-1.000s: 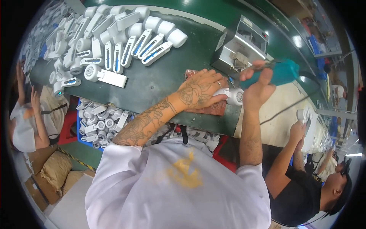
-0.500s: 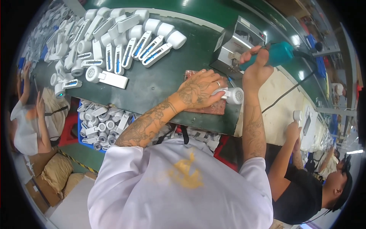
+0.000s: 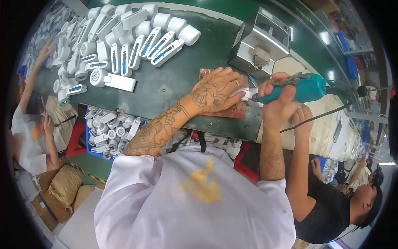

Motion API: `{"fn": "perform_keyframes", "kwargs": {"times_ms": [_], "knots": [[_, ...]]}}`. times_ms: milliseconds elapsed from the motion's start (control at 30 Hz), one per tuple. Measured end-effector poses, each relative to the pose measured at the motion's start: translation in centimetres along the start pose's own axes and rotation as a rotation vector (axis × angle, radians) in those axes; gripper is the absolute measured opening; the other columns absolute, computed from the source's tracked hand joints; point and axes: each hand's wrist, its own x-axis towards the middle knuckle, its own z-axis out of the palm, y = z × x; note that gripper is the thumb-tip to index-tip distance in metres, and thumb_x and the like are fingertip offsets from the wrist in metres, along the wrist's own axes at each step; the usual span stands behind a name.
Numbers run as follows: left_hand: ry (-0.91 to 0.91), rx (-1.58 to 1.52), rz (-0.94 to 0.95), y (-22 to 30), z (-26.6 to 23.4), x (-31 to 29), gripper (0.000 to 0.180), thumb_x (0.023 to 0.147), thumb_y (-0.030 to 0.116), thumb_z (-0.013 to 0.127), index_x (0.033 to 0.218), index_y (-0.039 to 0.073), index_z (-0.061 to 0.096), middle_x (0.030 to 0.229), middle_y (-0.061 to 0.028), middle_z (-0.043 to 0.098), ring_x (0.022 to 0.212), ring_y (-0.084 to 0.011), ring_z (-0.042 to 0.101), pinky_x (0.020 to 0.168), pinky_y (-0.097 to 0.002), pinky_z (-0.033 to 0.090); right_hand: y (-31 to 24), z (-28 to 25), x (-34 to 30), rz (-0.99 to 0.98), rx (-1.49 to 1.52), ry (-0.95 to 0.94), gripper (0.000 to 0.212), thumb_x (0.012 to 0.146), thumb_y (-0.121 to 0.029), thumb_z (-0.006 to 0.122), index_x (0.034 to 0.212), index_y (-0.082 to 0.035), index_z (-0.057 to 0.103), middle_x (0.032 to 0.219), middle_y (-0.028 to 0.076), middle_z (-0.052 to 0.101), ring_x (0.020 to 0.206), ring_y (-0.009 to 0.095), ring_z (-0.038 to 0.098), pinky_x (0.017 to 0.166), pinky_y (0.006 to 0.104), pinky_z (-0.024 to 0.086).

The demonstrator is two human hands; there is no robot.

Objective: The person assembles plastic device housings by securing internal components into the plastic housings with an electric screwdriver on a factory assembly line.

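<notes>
My left hand (image 3: 217, 91) presses down on a white handheld fan (image 3: 248, 93), its fingers wrapped over it and hiding most of the body. Beneath them lies a reddish-brown block (image 3: 226, 113) on the dark green table. My right hand (image 3: 281, 99) grips a teal electric screwdriver (image 3: 309, 89), held nearly level. The screwdriver's tip points left and meets the fan's end beside my left fingers; whether a screw sits there is too small to tell.
A grey metal box machine (image 3: 261, 45) stands behind the block. Many white fans (image 3: 124, 33) are heaped at the far left, and a blue crate (image 3: 88, 139) holds more below. A black cable (image 3: 317, 118) trails rightward. A co-worker's hand (image 3: 302, 116) is close behind my right wrist.
My right hand has lowered the screwdriver and brought its tip to the fan. My left hand stays on the fan. The co-worker's arm at right has moved nearer my right hand.
</notes>
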Motion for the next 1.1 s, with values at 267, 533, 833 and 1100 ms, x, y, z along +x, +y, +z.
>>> {"fn": "perform_keyframes", "kwargs": {"times_ms": [267,533,833,1100], "knots": [[-0.094,0.027,0.008,1.0,-1.1,0.5,0.029,0.096,0.031,0.057,0.113,0.009,0.064,0.119,-0.0074,0.059,0.116,-0.0276,0.053,0.104,-0.0461,0.041,0.8,0.0,-0.6,-0.012,0.031,0.025,0.052,0.093,-0.049,0.066,0.091,0.002,0.053,0.068,0.007,0.053,0.058,0.017,0.052,0.056,0.0312,0.046],[-0.042,-0.013,0.023,0.6,-1.6,0.6,0.028,0.093,0.026,0.061,0.114,0.008,0.064,0.122,-0.0069,0.059,0.112,-0.0283,0.055,0.099,-0.0445,0.043,1.6,0.6,-0.5,-0.022,0.064,-0.002,0.048,0.094,-0.046,0.065,0.088,0.001,0.053,0.068,0.008,0.054,0.058,0.017,0.053,0.056,0.031,0.045],[0.071,0.194,0.232,1.8,-2.1,-2.3,0.03,0.085,0.03,0.066,0.107,0.01,0.067,0.115,-0.0092,0.064,0.107,-0.0297,0.061,0.095,-0.0431,0.048,-0.5,-2.7,-2.4,0.027,0.323,0.17,0.064,0.093,-0.068,0.051,0.105,-0.006,0.057,0.067,0.003,0.046,0.061,0.014,0.046,0.056,0.028,0.039],[0.95,0.095,-0.487,-11.7,-18.3,-9.8,0.037,0.096,0.017,0.058,0.126,-0.005,0.055,0.122,-0.0249,0.062,0.115,-0.0383,0.059,0.1,-0.0419,0.046,-3.9,-2.3,-6.3,-0.036,0.114,0.126,0.064,0.094,-0.07,0.046,0.096,-0.006,0.048,0.065,0.002,0.041,0.053,0.011,0.037,0.051,0.0235,0.032]]}}
